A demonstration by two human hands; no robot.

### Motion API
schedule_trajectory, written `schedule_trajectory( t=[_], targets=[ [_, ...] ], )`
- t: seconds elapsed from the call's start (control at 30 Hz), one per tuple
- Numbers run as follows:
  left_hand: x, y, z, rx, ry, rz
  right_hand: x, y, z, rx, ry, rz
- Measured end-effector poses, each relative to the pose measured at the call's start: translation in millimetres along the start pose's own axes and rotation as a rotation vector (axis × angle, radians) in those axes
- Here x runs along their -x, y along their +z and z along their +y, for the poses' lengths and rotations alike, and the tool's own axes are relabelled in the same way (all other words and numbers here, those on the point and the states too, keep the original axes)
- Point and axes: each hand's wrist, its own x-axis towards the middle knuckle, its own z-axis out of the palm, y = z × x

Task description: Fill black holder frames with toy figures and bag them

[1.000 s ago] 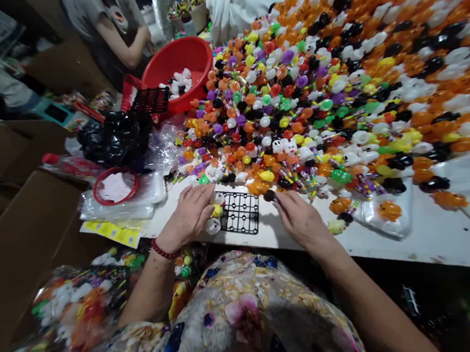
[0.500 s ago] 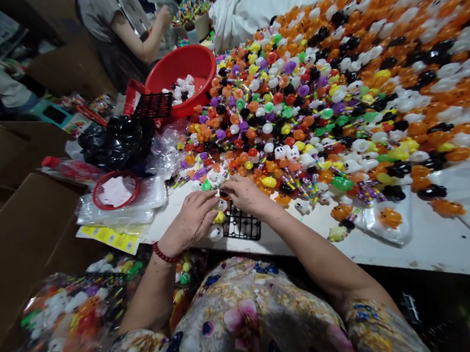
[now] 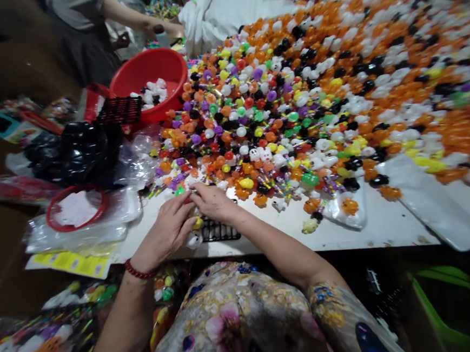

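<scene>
My left hand (image 3: 167, 233) curves along the left side of a black plastic grid rack (image 3: 222, 231) at the table's front edge. Beside its thumb sit a small yellow plastic toy (image 3: 198, 223) and a white one (image 3: 194, 240), in a column along the rack's left side. My right hand (image 3: 211, 200) reaches over the rack's far end, fingers bent and closed. The fingertips of both hands meet around a small reddish piece, mostly hidden by the fingers. A green toy (image 3: 180, 190) lies just beyond them.
A large heap of colourful small toys (image 3: 254, 115) spreads behind and to the right. At left are a red tub (image 3: 117, 77) with white pieces, a small red basket (image 3: 104, 208), black bags (image 3: 82, 147) and clear bags (image 3: 77, 240). Another person's arm (image 3: 137, 20) reaches across behind.
The view has swung right, so the table and hands sit further left. Both hands stay at the rack's far end, with a reddish piece now at the fingertips. The person behind has stretched out an arm.
</scene>
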Motion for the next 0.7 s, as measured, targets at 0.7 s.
schedule_trajectory(
  t=[0.7],
  targets=[
    [-2, 17, -14, -0.136, 0.061, 0.107, 107, -115, 81, 0.629, 0.416, 0.603]
  ],
)
